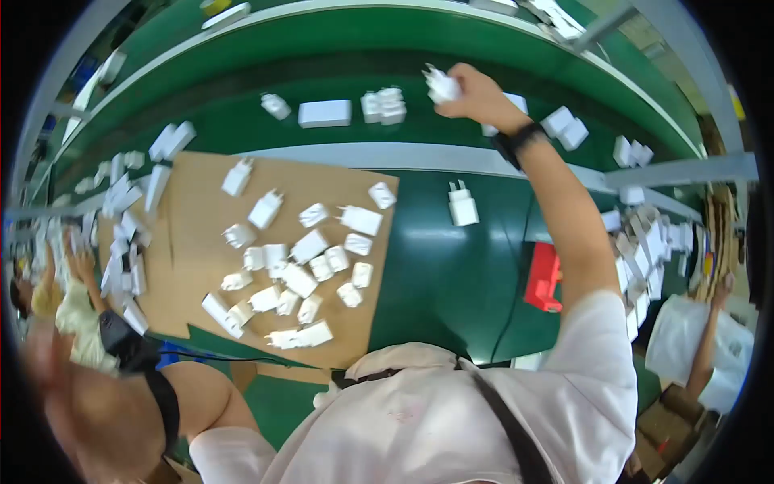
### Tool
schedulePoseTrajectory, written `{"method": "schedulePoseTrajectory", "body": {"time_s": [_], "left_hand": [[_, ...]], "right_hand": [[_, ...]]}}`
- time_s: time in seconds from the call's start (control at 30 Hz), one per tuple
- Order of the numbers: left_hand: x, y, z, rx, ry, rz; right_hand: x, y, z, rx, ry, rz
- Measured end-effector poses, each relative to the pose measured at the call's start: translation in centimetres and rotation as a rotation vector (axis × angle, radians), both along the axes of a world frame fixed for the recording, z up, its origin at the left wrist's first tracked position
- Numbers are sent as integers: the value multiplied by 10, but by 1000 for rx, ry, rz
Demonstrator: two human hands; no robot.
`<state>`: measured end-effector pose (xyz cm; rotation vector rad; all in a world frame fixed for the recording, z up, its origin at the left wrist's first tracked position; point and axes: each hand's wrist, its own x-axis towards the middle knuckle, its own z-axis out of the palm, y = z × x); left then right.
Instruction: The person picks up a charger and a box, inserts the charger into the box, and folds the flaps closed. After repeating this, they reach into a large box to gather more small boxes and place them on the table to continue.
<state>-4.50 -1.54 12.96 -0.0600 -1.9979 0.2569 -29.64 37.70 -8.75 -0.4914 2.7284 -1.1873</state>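
Far out, over the green strip [230, 119], the right hand [474, 93] is closed around a white plug [442, 87]. Its pins point away and to the left, and its long side leans that way too. Nearer, another plug [463, 210] lies on the green table [427, 266], long side running away, pins pointing away. The left hand [60, 395] is blurry, so I cannot tell its grip.

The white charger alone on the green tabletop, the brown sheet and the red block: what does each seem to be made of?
Charger: probably hard plastic, smooth, judging by its moulded white body. Brown sheet: likely cardboard, matt, from its plain tan surface without strong glare. Red block: perhaps plastic, given its bright solid colour; painted metal remains possible.
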Motion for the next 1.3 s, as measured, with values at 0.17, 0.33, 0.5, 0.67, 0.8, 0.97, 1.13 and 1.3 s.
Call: {"method": "schedulePoseTrajectory", "body": {"time_s": [0.17,0.33,0.5,0.67,0.8,0.97,1.13,1.3], "left_hand": [[-36,-189,-85,761,-386,-60],[-35,-333,-230,775,-708,289],[-115,-329,-291,508,-772,162],[-208,-268,-282,369,-1228,548],[-161,-295,-262,-41,-764,458],[-50,-137,-103,241,-688,-164],[54,21,-112,565,-836,-560],[84,83,-137,1387,-1027,-1111]], "right_hand": [[104,20,62,-553,-424,121],[175,45,83,-828,-395,-95],[196,17,81,-946,-391,-369],[226,0,83,-866,-414,-462],[222,-18,96,-925,-551,-361],[241,-58,71,-1262,-518,-261],[267,-123,42,-1407,-674,158],[295,-112,45,-1274,-646,244]]}}
